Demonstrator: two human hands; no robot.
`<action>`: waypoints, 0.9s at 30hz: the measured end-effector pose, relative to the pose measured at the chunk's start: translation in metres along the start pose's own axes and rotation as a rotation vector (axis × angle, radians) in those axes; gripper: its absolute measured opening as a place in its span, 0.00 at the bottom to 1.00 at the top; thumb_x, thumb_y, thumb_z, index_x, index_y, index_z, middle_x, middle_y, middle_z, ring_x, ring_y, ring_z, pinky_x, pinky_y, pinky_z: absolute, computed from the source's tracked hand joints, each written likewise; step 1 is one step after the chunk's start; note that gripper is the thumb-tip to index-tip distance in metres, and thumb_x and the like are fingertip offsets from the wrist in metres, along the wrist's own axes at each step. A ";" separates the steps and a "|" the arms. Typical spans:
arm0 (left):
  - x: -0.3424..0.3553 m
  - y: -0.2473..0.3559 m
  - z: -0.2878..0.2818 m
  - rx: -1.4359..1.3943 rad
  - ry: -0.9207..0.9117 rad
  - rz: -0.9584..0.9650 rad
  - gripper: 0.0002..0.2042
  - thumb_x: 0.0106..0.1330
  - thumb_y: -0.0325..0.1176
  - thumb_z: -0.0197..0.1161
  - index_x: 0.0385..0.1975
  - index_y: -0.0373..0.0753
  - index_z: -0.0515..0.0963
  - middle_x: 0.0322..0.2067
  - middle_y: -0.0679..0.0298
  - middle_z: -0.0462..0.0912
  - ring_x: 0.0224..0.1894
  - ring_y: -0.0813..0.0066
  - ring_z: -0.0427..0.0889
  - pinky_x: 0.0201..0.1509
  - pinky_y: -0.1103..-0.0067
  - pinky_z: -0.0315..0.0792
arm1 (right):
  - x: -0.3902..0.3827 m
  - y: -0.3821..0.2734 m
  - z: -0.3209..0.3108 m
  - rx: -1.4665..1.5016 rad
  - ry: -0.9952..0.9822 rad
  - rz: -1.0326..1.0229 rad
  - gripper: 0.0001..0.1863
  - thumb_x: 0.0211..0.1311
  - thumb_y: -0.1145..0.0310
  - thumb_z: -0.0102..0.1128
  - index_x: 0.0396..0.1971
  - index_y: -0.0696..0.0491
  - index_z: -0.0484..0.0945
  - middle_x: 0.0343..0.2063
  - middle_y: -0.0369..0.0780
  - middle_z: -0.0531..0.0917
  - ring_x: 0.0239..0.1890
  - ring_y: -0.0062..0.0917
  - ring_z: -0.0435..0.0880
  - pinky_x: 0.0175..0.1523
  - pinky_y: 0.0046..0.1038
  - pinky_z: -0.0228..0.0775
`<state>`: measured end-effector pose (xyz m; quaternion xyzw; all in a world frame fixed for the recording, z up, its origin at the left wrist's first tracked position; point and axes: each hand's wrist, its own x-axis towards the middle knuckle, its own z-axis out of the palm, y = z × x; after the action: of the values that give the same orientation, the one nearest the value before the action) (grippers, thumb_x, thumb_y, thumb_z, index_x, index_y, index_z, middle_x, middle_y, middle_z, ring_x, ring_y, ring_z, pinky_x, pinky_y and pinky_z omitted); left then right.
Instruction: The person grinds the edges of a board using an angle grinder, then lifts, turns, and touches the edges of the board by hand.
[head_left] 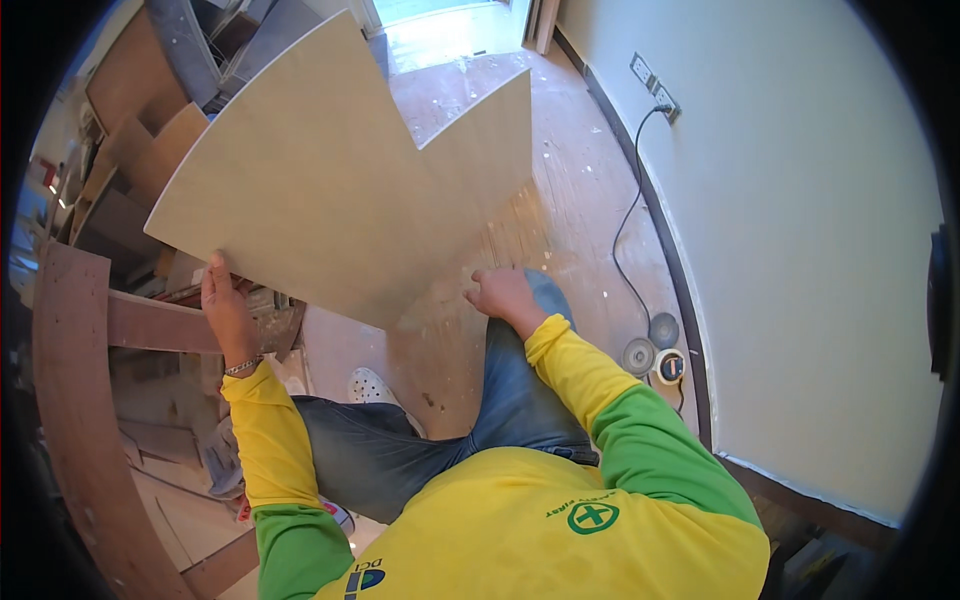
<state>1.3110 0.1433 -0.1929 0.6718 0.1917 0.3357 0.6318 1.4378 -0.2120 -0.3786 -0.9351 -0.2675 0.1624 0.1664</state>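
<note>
A large pale beige board (300, 170) with a curved far edge and a notch cut into it is tilted up in front of me. My left hand (230, 310) grips its near left edge, thumb on the upper face. My right hand (503, 295) is over my right knee, close to the board's lower right side, its fingers slightly bent and apart. I see nothing held in it, and no clear contact with the board.
Wooden panels and offcuts (140, 150) are piled at the left, beside a reddish wooden frame (75, 340). On the right, a black cord (617, 245) runs from a wall socket (663, 100) towards round discs (638, 356) and a small round tool (670, 367) by the wall.
</note>
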 end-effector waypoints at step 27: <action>-0.003 0.010 0.037 -0.157 0.271 0.257 0.28 0.71 0.57 0.53 0.48 0.33 0.76 0.39 0.68 0.80 0.37 0.81 0.76 0.40 0.83 0.68 | -0.029 0.021 -0.017 -0.001 0.125 0.031 0.22 0.59 0.45 0.56 0.41 0.47 0.85 0.38 0.44 0.86 0.46 0.38 0.82 0.58 0.45 0.62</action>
<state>1.3332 0.1135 -0.1829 0.5880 0.1607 0.5149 0.6027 1.4303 -0.2492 -0.3658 -0.9476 -0.2420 0.1060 0.1796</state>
